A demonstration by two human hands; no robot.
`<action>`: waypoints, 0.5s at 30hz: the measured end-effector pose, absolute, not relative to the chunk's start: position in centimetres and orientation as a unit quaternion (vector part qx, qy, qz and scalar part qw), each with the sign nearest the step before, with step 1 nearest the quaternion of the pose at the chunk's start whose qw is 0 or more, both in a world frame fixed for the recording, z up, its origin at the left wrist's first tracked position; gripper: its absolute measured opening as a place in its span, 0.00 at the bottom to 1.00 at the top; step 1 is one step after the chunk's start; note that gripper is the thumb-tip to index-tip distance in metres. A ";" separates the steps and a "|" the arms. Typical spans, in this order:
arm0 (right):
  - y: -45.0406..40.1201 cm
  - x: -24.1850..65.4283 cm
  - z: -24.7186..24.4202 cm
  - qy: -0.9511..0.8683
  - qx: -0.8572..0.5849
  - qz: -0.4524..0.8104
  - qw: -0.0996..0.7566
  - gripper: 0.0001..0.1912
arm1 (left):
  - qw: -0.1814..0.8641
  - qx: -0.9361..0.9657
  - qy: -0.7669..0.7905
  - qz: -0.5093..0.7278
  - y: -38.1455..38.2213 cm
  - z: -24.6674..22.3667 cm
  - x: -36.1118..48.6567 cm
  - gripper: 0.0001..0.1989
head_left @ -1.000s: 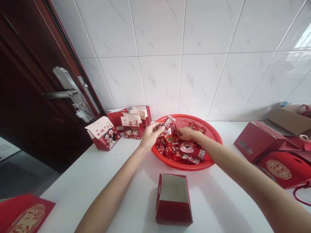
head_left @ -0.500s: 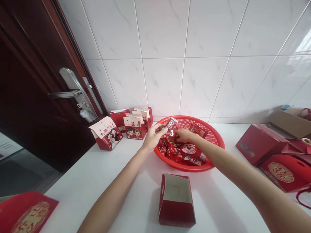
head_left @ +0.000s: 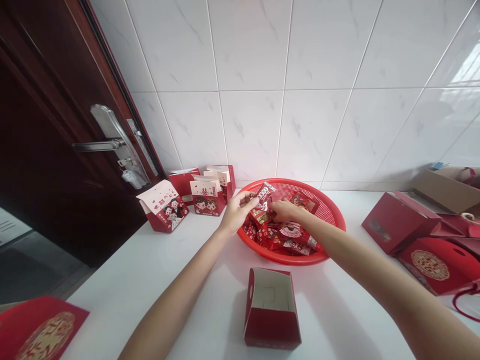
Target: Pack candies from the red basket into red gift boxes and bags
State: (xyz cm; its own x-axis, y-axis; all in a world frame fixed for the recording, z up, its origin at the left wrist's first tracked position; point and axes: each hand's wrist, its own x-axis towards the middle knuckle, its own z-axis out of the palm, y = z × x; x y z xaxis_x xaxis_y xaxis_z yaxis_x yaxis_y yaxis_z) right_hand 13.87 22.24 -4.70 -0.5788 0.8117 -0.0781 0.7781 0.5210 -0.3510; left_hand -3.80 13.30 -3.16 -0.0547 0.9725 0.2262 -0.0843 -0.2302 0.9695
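My left hand (head_left: 237, 212) is closed on a dark red and white wrapped candy packet (head_left: 264, 194), held over the left part of a red plastic basket (head_left: 335, 215). Inside the basket lie several red wrapped candies (head_left: 290, 231). My right hand (head_left: 284, 210) reaches into the basket just right of that packet, its fingers pressed together among the wrappers; what they grip, if anything, is hidden. In front of the basket stands a dark red box (head_left: 272, 327) with its top open and a pale, bare inside.
Several small printed gift boxes (head_left: 206, 197) stand at the back left, near a dark door (head_left: 48, 125) with a metal handle. Red boxes (head_left: 401, 220) and a brown carton (head_left: 446, 192) are at the right. Another red box (head_left: 48, 327) lies at the lower left. A tiled wall closes the back.
A wrapper with a yellowish-green part shows more clearly beside my right fingers. Both hands have hardly moved, and the packet stays in my left hand.
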 end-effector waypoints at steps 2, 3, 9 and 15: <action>22.6 14.0 -4.8 -0.859 -0.457 0.206 0.099 0.13 | 0.443 0.526 0.428 0.586 13.2 -3.1 -3.7 0.21; 22.8 14.2 -4.7 -0.850 -0.459 0.225 0.131 0.12 | 0.439 0.530 0.428 0.585 13.2 -3.1 -3.7 0.21; 24.5 16.8 -2.5 -0.742 -0.397 0.401 0.362 0.06 | 0.426 0.538 0.437 0.582 13.4 -3.2 -3.9 0.19; 24.2 18.2 -0.8 -0.638 -0.300 0.550 0.448 0.12 | 0.425 0.576 0.426 0.553 13.4 -3.2 -4.0 0.18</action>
State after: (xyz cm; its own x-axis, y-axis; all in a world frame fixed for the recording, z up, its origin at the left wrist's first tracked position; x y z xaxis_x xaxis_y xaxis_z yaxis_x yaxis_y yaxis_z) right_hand 18.22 24.16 -0.76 -0.4184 0.8755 0.2419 -0.1093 0.2158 -0.9703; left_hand -3.95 13.42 -3.15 0.0240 0.9610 0.2753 0.0213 -0.2759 0.9610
